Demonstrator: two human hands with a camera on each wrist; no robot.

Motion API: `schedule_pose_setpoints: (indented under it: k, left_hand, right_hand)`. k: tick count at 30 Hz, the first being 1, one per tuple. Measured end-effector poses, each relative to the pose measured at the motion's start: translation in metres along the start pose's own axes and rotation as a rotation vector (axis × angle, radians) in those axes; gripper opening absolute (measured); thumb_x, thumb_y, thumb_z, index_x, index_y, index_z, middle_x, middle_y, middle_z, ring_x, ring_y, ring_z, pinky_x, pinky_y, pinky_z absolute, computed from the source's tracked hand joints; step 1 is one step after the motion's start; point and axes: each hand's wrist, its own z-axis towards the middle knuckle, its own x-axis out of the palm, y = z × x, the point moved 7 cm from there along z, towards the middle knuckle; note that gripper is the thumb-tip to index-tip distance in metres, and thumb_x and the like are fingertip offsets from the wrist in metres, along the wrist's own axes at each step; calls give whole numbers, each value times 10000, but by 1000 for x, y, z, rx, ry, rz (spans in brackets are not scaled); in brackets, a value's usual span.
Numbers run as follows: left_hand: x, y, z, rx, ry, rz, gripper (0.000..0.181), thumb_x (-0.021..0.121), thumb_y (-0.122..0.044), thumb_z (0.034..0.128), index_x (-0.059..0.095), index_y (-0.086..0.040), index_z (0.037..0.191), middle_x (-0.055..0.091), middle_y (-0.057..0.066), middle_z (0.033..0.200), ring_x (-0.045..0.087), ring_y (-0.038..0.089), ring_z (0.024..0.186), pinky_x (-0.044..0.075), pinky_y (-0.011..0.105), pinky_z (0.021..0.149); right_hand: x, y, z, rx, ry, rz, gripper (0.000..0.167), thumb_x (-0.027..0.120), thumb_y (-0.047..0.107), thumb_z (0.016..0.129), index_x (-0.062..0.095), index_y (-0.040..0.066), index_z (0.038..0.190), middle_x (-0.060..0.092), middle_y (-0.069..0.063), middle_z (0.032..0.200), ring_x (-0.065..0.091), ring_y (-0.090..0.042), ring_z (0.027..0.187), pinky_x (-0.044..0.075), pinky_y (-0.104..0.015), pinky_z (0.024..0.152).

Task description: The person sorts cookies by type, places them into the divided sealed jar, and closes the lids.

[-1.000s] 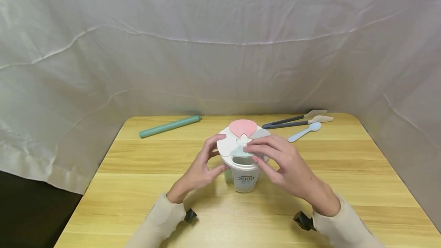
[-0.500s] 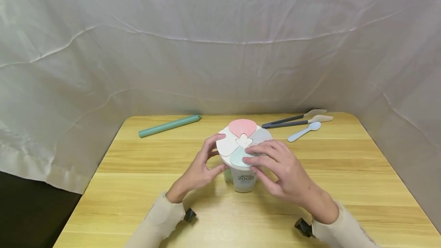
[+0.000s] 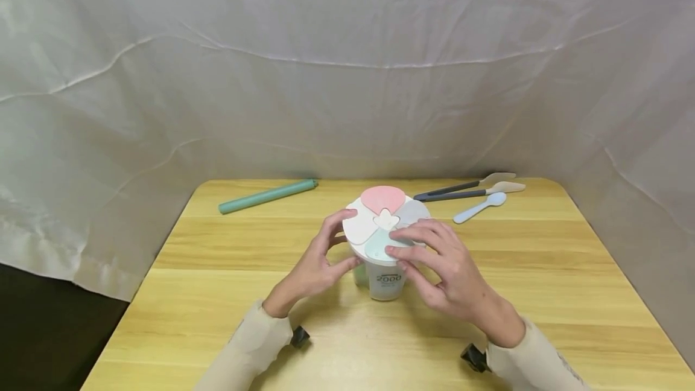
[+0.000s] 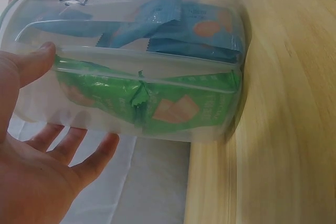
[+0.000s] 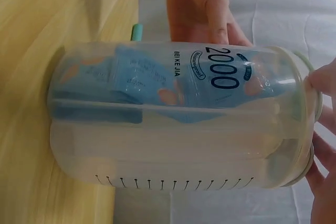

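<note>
A clear storage jar (image 3: 385, 291) marked 2000 stands upright on the table, topped by a white round lid with petal flaps in pink (image 3: 382, 199), white, grey and mint (image 3: 378, 247). All visible flaps lie flat. My left hand (image 3: 314, 263) grips the lid's left side, thumb low at the rim. On the near right, my right hand (image 3: 450, 267) holds the lid's edge, fingertips on the mint flap and thumb at the rim. Green snack packets (image 4: 184, 106) and blue packets (image 5: 136, 82) fill separate compartments; the compartment with scale marks (image 5: 157, 145) shows no packets.
A green stick-like tube (image 3: 268, 196) lies at the back left of the wooden table (image 3: 217, 294). Dark-handled tongs (image 3: 461, 195) and a light blue spoon (image 3: 480, 207) lie at the back right. A pale cloth (image 3: 347, 101) hangs behind.
The mint flap was raised over an opening one second ago and has come down flat over it. My right fingers moved slightly down with it; my left hand kept its hold.
</note>
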Motion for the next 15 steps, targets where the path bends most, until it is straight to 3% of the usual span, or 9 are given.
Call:
schedule_pose_setpoints:
  k: [10,15]
  left_hand:
    - [-3,1,1,-18,23,5,877,809,58,920,329,-110,1635,408,137,1699,566,370,1457,554,471,1193]
    - [-16,0,4,-11,72,-28,1004,859,-103,914,255,-194,1710,379,136,1732,478,375,1539,495,584,1236]
  right_hand:
    - [-4,0,7,17,-7,99,265,652,279,1106,814,79,1170,781,-140,1191,675,-313,1161,446,-287,1221]
    - [-20,-11,18,20,-55,96,284,671,246,1089,800,-4,1130,772,-200,1150,687,-310,1131,501,-224,1169]
